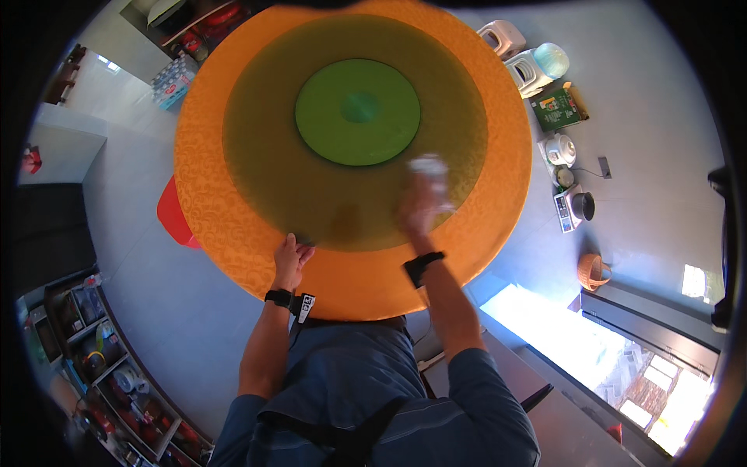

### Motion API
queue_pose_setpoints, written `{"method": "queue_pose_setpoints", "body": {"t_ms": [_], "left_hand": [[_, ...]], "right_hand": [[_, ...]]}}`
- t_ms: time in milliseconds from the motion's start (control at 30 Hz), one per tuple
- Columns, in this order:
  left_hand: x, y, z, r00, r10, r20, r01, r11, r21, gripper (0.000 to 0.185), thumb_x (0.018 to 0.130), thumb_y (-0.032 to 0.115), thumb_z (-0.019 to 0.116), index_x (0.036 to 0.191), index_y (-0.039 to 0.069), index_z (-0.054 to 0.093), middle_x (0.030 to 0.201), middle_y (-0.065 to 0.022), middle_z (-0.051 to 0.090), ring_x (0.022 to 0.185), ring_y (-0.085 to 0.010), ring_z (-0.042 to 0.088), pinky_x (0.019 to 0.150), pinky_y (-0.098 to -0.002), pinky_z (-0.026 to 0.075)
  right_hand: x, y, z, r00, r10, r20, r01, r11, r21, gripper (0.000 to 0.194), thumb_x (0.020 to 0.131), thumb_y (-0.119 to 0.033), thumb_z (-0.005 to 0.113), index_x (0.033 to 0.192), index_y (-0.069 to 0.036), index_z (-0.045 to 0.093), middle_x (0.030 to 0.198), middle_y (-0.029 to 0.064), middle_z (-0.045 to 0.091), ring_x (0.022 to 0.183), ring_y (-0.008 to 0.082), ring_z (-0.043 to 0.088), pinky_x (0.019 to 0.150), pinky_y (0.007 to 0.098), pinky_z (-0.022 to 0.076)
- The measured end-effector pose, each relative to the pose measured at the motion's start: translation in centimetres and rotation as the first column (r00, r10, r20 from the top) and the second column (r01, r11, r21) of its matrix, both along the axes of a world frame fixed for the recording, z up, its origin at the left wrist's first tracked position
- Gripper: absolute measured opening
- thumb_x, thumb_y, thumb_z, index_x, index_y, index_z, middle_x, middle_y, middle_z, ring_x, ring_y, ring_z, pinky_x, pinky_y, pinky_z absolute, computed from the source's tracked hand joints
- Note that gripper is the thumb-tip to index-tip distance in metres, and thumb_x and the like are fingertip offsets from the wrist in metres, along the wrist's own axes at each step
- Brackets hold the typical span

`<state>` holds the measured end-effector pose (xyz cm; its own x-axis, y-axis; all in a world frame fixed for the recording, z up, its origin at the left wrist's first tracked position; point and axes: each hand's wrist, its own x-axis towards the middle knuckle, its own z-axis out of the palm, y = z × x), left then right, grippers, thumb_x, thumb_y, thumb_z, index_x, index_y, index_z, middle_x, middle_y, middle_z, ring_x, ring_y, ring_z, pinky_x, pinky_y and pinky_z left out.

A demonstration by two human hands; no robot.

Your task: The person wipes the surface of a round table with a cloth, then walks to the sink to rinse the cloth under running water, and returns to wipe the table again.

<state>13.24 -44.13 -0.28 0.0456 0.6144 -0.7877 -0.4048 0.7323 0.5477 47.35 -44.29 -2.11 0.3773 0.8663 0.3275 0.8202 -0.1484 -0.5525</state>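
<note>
A round tinted glass turntable [265,169] lies on a table with an orange patterned tablecloth [204,146]. Through its middle shows a green disc [357,140]. My left hand [290,257] grips the turntable's near rim, thumb on top and fingers curled at the edge. Over the right part of the glass, my right hand [418,204] is blurred and holds a crumpled white cloth or tissue [429,166] against the surface. Both wrists wear black bands; a small device with a printed label [304,308] hangs by the left one.
A red stool [175,216] stands left of the table. Along the right wall are plastic stools [525,70], a green carton [557,110], a rice cooker [561,149], a scale [564,211] and a wicker basket [592,272]. Filled shelves [111,368] are at lower left.
</note>
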Motion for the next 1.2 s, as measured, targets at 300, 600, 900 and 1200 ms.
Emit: {"method": "queue_pose_setpoints", "body": {"t_ms": [300,600,900,1200], "left_hand": [[-0.6,0.3,-0.5,0.985,0.141,-0.101,-0.144,0.989,-0.025,0.019,0.107,0.029,0.052,0.110,0.011,0.059,0.081,-0.0016,0.059,0.067,-0.0138,0.059,0.071,-0.0338,0.058],[1.1,-0.4,0.6,0.962,0.145,-0.233,-0.161,0.985,-0.053,0.029,0.105,0.036,0.056,0.116,0.010,0.060,0.087,-0.0034,0.065,0.075,-0.0189,0.068,0.068,-0.0362,0.060],[-0.8,2.0,-0.6,0.946,0.135,-0.294,-0.155,0.987,-0.046,0.032,0.104,0.035,0.056,0.113,0.004,0.061,0.088,-0.0050,0.066,0.071,-0.0194,0.068,0.063,-0.0352,0.061],[-1.1,1.5,-1.5,0.946,0.162,-0.282,-0.162,0.987,0.024,0.030,0.104,0.034,0.058,0.111,0.004,0.060,0.087,-0.0050,0.061,0.075,-0.0178,0.065,0.068,-0.0332,0.061]], "right_hand": [[-7.3,4.6,1.8,0.694,0.710,-0.121,-0.720,0.690,-0.080,0.048,0.101,-0.019,0.049,0.148,-0.013,0.047,0.154,0.0108,0.044,0.142,0.0314,0.042,0.113,0.0503,0.0382],[7.9,12.3,-0.4,0.945,0.023,0.326,-0.109,0.962,0.250,0.053,0.106,-0.026,0.044,0.153,-0.002,0.036,0.151,0.0147,0.049,0.139,0.0301,0.047,0.117,0.0469,0.0346],[-10.7,-4.4,-0.8,0.541,0.840,-0.049,-0.840,0.536,-0.085,0.045,0.099,-0.006,0.048,0.144,-0.010,0.051,0.155,0.0130,0.045,0.147,0.0313,0.037,0.122,0.0476,0.0268],[13.5,-2.6,0.4,0.926,0.143,0.348,-0.126,0.989,-0.070,0.051,0.098,-0.014,0.051,0.148,-0.005,0.049,0.147,0.0195,0.052,0.132,0.0360,0.051,0.107,0.0487,0.0437]]}}
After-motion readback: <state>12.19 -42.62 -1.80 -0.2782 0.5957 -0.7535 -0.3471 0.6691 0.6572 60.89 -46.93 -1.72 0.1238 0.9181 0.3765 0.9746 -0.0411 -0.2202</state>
